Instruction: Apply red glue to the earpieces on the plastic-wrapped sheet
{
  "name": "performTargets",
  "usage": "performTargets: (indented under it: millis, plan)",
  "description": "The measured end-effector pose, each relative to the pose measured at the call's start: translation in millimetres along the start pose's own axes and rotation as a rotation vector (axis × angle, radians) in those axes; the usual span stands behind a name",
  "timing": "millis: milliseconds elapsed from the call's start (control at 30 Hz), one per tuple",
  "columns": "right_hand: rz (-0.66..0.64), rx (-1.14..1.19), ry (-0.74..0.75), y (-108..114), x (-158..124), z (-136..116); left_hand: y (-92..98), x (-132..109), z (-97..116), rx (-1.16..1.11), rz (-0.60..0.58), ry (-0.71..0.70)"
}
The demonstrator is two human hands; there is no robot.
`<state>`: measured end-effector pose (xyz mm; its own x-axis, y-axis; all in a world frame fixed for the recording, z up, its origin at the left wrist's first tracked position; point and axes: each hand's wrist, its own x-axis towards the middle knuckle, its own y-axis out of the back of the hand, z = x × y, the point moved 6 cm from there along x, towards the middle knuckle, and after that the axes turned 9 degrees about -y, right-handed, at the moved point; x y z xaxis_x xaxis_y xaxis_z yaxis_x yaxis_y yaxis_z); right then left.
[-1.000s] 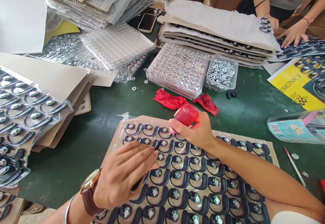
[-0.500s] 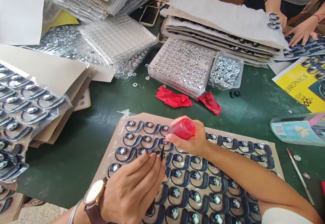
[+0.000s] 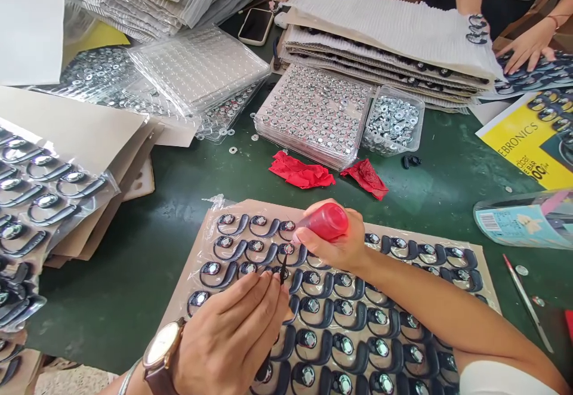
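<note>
A red squeeze bottle (image 3: 326, 222) lies tilted in my right hand (image 3: 347, 243), its narrow end pointing down and left. My fingers are wrapped round it above the far rows of a cardboard sheet (image 3: 190, 275). On this film-covered sheet are rows of black ear-hook earphone shells (image 3: 347, 284), each with a round silvery part. In my left hand (image 3: 233, 329), which wears a watch, the fingers are closed on black tweezers (image 3: 283, 269). Their pointed tip is at a shell just below the bottle's end. My left hand hides several shells beneath it.
Beyond the sheet are red wrappers (image 3: 301, 171), stacked trays of round metal parts (image 3: 313, 111) and a clear tub of washers (image 3: 394, 122). More shell sheets (image 3: 49, 186) are stacked at left. Another person's hands (image 3: 528, 46) work at upper right. A pen-like tool (image 3: 528, 302) lies right.
The view has shifted slightly, so the table things sit a little further left. Both hands keep nearly the same place and hold. The other person's hands have moved slightly.
</note>
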<state>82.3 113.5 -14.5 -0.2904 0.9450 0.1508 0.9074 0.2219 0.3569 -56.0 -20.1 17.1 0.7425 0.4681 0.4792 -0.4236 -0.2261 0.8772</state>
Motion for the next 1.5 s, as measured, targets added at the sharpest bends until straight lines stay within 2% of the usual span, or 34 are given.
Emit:
performTargets:
  millis: [333,533,667,900,1033,1200,1333,1500]
  plan:
    - [-0.031,-0.107,-0.102,0,5,4,1.4,0,-2,-0.05,0.018,0.041]
    - [-0.059,-0.095,-0.074,-3,4,2,2.2,0,-3,-0.058,0.025,0.055]
    - [-0.065,-0.135,-0.099,1,5,3,2.8,0,-9,-0.082,0.032,0.11]
    - [-0.086,-0.073,-0.116,2,5,0,4.9,-1,-21,-0.167,0.037,0.157]
    - [-0.087,-0.082,-0.133,1,3,3,9.5,8,-27,-0.193,0.046,0.161]
    - [-0.128,-0.034,-0.128,-4,1,5,15.2,14,-43,-0.286,0.143,0.266]
    - [-0.148,-0.004,-0.081,-7,-1,5,9.4,5,-54,-0.388,0.164,0.371]
    - [-0.158,-0.012,-0.088,-4,4,-1,9.1,4,-59,-0.393,0.19,0.411]
